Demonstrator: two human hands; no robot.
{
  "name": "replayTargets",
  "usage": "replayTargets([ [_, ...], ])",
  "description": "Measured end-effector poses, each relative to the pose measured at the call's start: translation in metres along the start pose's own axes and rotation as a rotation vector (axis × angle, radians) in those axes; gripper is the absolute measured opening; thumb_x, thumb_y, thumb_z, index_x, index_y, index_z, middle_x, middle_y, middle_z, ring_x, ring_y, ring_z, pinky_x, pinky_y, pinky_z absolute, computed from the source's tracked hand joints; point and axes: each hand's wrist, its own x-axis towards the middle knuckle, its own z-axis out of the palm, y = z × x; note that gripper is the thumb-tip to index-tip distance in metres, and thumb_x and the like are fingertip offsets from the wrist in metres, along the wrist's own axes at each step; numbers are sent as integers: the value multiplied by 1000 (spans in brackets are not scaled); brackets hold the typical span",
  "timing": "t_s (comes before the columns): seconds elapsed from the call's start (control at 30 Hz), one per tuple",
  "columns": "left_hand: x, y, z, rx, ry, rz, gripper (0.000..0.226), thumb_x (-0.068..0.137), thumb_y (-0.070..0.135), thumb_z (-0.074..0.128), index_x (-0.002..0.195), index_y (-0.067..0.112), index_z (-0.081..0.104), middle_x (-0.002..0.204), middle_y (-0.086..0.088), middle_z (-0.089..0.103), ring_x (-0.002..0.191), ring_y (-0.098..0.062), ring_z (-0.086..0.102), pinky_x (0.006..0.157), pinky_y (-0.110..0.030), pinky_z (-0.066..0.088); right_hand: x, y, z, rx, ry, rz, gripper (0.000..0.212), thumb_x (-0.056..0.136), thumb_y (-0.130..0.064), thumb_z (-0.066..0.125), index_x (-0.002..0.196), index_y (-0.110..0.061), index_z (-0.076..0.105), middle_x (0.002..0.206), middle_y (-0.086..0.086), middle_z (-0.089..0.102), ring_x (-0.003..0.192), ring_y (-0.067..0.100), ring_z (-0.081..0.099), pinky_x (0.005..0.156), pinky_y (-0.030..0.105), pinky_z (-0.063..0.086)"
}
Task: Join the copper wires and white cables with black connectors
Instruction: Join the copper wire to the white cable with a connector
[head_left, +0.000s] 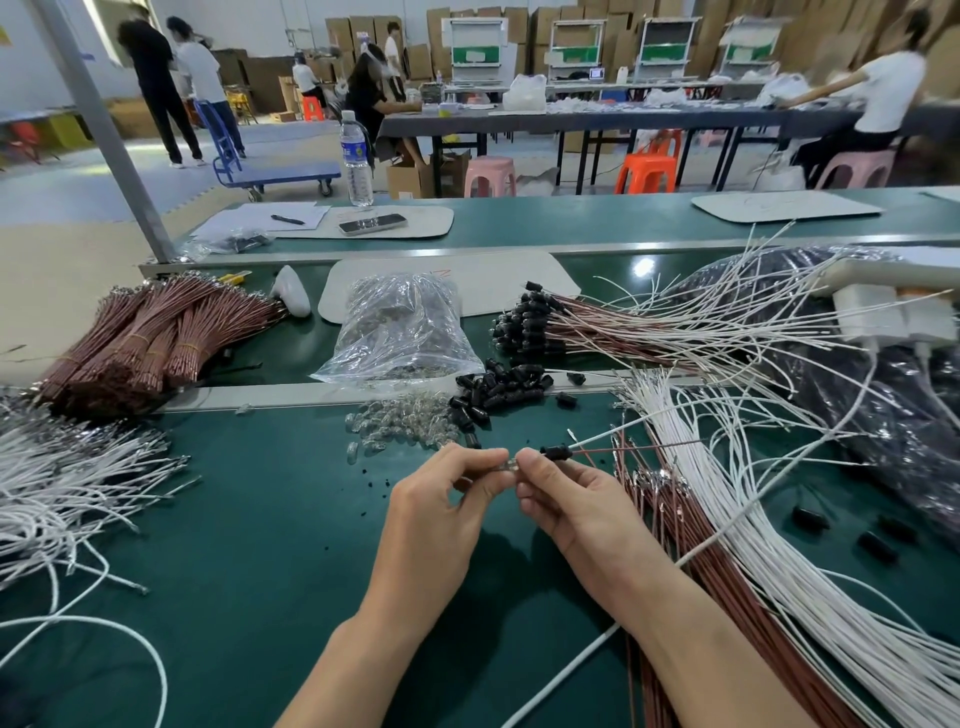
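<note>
A worker's left hand (441, 499) and right hand (566, 499) met over the green surface (260, 519) of an assembly line. The left fingers (483, 457) were curled, thumb and forefinger pinching a small clear part (511, 464). The right fingers (535, 463) were curled too, pinching the near end of a black connector (557, 451). The clear part sat between the two hands, at the connector's near end. From the connector's far end a white cable (613, 434) and a copper wire (649, 447) trailed away to the right.

Just beyond the hands lay a loose heap of black connectors (498, 389) beside a scatter of clear bulbs (400, 423), with a clear plastic bag (400, 327) behind them. Banded bundles of copper wires (156, 338) lay at the far left, and tangled white cables (62, 478) lay nearer on that side. A long sheaf of white cables and copper wires (779, 545) ran along the right. Farther back, wires already capped with connectors (524, 322) lay in a pile. A water bottle (356, 158) stood on the far bench.
</note>
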Motion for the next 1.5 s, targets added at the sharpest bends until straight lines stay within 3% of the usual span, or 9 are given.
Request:
replayTargets([
  [0.23, -2, 1, 1, -27, 16, -8, 20, 86, 13, 78, 103, 23, 76, 92, 19, 73, 91, -2, 71, 80, -11, 49, -2, -2, 2, 63, -29, 46, 16, 71, -26, 82, 79, -12, 81, 74, 3, 70, 66, 6, 66, 62, 17, 55],
  [0.43, -1, 5, 2, 76, -1, 73, 11, 91, 23, 72, 102, 27, 71, 92, 19, 64, 88, -4, 65, 78, -11, 47, -4, -4, 1, 28, -80, 58, 24, 76, -33, 82, 87, -11, 80, 85, 6, 73, 71, 8, 67, 68, 19, 55],
  [0.63, -3, 6, 0, 199, -4, 125, 11, 93, 29, 68, 103, 25, 69, 92, 18, 62, 88, 2, 62, 75, -18, 51, -4, -5, 4, -68, -71, 34, 27, 74, -38, 80, 83, -13, 81, 81, 5, 74, 69, 7, 68, 66, 18, 55],
  [0.77, -3, 7, -1, 224, -5, 132, 12, 93, 36, 65, 104, 31, 65, 92, 21, 60, 90, 6, 59, 76, -8, 44, -4, -4, 2, -103, -48, -19, 28, 74, -40, 81, 83, -14, 81, 78, 5, 73, 69, 8, 67, 68, 18, 55],
  [1.0, -4, 3, 0, 248, 6, 139, 14, 91, 31, 67, 103, 34, 61, 92, 19, 59, 84, 1, 58, 68, -18, 48, -5, -6, 3, -131, -15, -41, 32, 73, -40, 82, 86, -10, 81, 80, 9, 72, 69, 11, 66, 68, 19, 55],
  [1.2, -2, 1, 1, 168, 36, 88, 10, 93, 44, 59, 101, 37, 59, 92, 17, 61, 83, -7, 63, 69, -23, 50, -8, -8, 8, -99, -21, -40, 31, 74, -41, 79, 87, -13, 80, 90, 12, 75, 71, 12, 68, 66, 20, 56],
  [1.37, -3, -1, 0, 91, 57, 33, 11, 96, 33, 66, 99, 40, 59, 91, 17, 64, 86, -10, 64, 72, -24, 50, -5, -14, 7, 76, 76, -40, 36, 81, -38, 68, 101, -9, 74, 88, 12, 74, 66, 14, 69, 60, 22, 58],
  [1.5, -3, 1, 0, 75, 37, 23, 12, 94, 27, 68, 98, 35, 61, 90, 15, 64, 85, -11, 63, 71, -25, 50, -6, -15, 5, 88, 79, -19, 21, 85, -27, 65, 92, -14, 81, 87, 10, 74, 67, 14, 70, 59, 23, 57],
])
